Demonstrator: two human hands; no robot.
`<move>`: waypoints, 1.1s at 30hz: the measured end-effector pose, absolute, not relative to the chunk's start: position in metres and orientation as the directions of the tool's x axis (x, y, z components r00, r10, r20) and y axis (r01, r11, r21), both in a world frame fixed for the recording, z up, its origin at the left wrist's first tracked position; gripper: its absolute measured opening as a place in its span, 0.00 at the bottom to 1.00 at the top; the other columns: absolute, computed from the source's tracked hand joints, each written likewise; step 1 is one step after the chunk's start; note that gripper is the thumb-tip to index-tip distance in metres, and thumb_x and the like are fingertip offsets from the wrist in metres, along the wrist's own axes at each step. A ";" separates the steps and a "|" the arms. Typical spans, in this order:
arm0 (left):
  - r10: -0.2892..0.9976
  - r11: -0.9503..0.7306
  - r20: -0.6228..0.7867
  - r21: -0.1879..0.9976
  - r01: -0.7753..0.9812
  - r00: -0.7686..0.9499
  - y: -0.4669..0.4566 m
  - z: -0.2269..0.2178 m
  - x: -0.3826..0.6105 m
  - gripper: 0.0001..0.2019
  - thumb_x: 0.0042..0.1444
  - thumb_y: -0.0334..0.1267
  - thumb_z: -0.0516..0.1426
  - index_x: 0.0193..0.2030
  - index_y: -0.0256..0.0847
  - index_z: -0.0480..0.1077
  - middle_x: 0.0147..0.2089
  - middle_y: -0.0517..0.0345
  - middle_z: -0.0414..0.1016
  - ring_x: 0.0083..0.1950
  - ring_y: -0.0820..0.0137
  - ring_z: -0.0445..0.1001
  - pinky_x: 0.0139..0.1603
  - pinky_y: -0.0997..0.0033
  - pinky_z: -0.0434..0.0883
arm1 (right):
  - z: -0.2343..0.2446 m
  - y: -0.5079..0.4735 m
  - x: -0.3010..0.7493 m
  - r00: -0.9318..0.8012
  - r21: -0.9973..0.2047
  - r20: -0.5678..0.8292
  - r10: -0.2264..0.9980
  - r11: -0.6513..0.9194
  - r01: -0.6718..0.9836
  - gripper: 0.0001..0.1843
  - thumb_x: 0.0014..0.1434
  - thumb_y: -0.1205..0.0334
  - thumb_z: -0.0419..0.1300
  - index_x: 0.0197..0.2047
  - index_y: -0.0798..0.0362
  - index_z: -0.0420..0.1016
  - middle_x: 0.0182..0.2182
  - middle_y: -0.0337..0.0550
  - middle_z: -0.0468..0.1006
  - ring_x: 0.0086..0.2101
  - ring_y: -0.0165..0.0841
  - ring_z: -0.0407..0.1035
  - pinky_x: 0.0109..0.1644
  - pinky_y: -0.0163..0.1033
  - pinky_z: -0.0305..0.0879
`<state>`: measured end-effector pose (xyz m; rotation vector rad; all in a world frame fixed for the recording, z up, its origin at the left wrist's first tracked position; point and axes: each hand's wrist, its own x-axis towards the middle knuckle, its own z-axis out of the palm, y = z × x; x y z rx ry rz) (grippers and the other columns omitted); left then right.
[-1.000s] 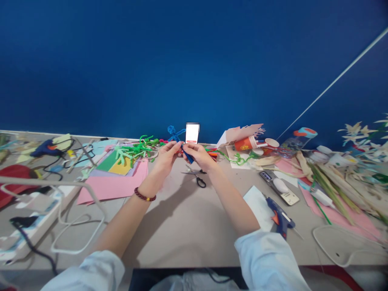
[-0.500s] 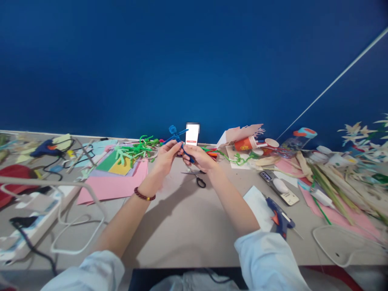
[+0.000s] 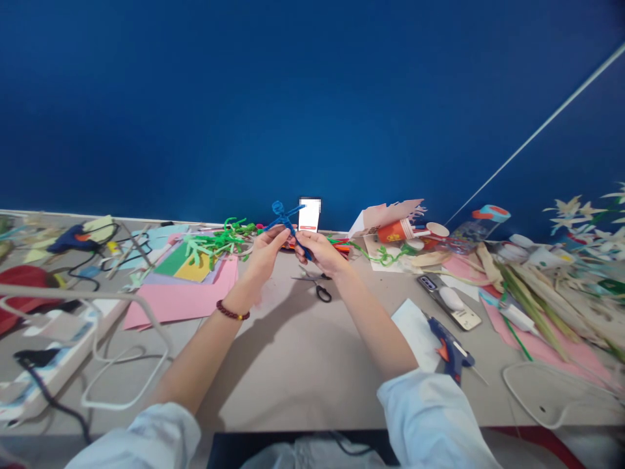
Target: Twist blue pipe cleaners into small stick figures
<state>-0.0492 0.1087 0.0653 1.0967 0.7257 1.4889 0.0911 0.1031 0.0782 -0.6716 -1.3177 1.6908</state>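
Note:
Between my two hands, above the table, is a figure of twisted blue pipe cleaners (image 3: pixel 278 209) with a round looped head and arms spread to both sides. My left hand (image 3: pixel 267 253) pinches it from the left, around its middle. On the other side my right hand (image 3: pixel 319 253) has its fingers closed on the lower part. Black-handled scissors (image 3: pixel 322 293) lie on the table just beneath my right hand. Behind the hands a phone with a lit white screen (image 3: pixel 309 213) stands upright against the blue wall.
Green pipe cleaners (image 3: pixel 215 241) and pink paper (image 3: pixel 170 303) lie to the left, with a white power strip (image 3: pixel 53 371) nearer me. On the right are a blue glue gun (image 3: pixel 452 352), another phone (image 3: pixel 471 319), an orange paper cup (image 3: pixel 393 232) and dried husks (image 3: pixel 537 306).
The blue figure has turned slightly, and more of its body shows between my hands. My fingers have shifted a little on it while the arms stay nearly in place.

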 end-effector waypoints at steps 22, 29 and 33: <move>0.974 -0.164 0.210 0.915 -0.370 0.088 0.111 0.055 -0.047 0.12 0.41 0.42 0.66 0.26 0.38 0.69 0.23 0.62 0.72 0.23 0.74 0.69 0.30 0.72 0.68 | 0.082 0.104 0.095 -0.429 -0.972 0.065 0.901 -0.040 -0.233 0.19 0.50 0.46 0.62 0.26 0.56 0.68 0.15 0.33 0.69 0.15 0.23 0.61 0.19 0.30 0.55; 0.988 -0.116 0.146 0.918 -0.379 0.051 0.115 0.050 -0.047 0.14 0.38 0.40 0.67 0.28 0.38 0.69 0.24 0.62 0.72 0.24 0.75 0.69 0.32 0.72 0.67 | 0.076 0.107 0.096 -0.424 -0.982 0.095 0.900 0.014 -0.189 0.19 0.48 0.46 0.63 0.26 0.55 0.69 0.16 0.33 0.69 0.16 0.23 0.61 0.21 0.30 0.58; 0.983 -0.143 0.175 0.914 -0.380 0.051 0.117 0.046 -0.048 0.14 0.38 0.42 0.67 0.28 0.38 0.71 0.25 0.61 0.74 0.26 0.73 0.71 0.33 0.71 0.69 | 0.073 0.109 0.097 -0.421 -0.982 0.076 0.904 -0.006 -0.190 0.19 0.48 0.46 0.63 0.27 0.56 0.69 0.16 0.33 0.69 0.17 0.23 0.62 0.21 0.30 0.58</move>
